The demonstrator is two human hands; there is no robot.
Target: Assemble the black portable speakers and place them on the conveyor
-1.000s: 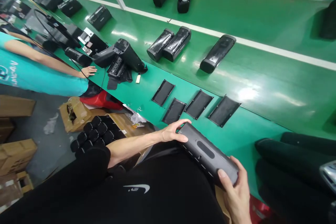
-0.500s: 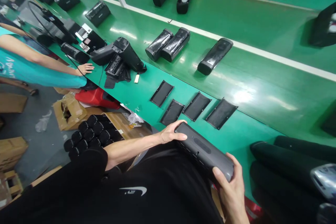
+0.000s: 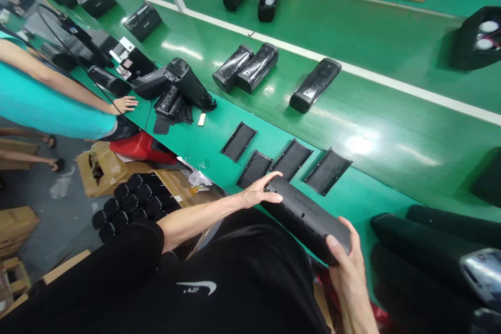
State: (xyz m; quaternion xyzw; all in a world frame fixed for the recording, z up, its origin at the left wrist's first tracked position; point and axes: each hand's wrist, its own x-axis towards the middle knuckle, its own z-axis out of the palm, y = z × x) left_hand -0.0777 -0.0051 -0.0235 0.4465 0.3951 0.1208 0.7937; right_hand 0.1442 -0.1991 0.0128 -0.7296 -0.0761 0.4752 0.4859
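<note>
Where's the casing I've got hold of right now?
Head view, right of centre: the dark casing is held between your left hand and right hand, just below the black panels.

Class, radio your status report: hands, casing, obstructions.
Left hand, right hand gripping black casing, one per end. Four dark panels lie beyond. No obstruction visible.

The case (image 3: 313, 209) is long and boxy, dark grey to black, with a smooth matte upper face and rounded edges. A small dark slot shows near the middle of its length, and a row of small notches runs along the darker long side that faces the wearer. It is held between the left hand (image 3: 256, 194) at one end and the right hand (image 3: 349, 260) at the other, slanting across the view, its left end farther from the wearer. It is at the near edge of the green surface (image 3: 368, 193); whether it touches that cannot be told.
</note>
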